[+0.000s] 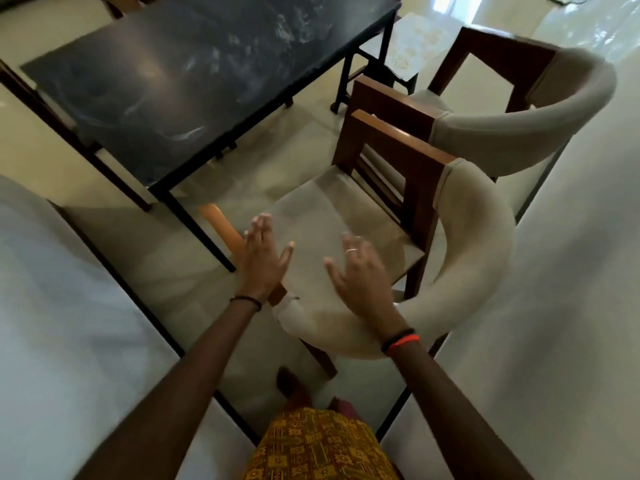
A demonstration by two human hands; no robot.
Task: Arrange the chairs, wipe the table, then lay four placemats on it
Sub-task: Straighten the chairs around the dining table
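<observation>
- Yellow patterned garment (pixel 322 445) is filling the bottom edge; a bare foot (pixel 289 381) is standing on the pale floor (pixel 571 306) just behind the near chair.
- Left arm is reaching forward and inward, a dark band (pixel 246 301) circling the wrist.
- Left hand (pixel 262 261) is hovering palm-down over the near chair's left armrest (pixel 221 223), fingers straight and together, thumb splayed right. Grip released, holding nothing; contact with the armrest cannot be told.
- Right arm is reaching forward, black and orange bands (pixel 401 340) sitting at the wrist, which is crossing over the padded back.
- Right hand (pixel 363 282) is hanging over the seat (pixel 311 216), fingers spread and slightly bent, a ring (pixel 351 251) showing on one finger. Grip released, holding nothing.
- Near chair (pixel 478 258), with wooden frame and curved pale padded back, is facing the desk and standing near its closest corner, not tucked under.
- Second chair (pixel 526 112), same build, is standing just beyond the first, their armrests close together; touching or not cannot be told.
- Desk (pixel 194 84), with dark top on black legs, is showing pale smears across its surface.
- Pale patterned mat (pixel 412 39) is lying on a dark stool (pixel 405 79) beyond the desk's far corner.
</observation>
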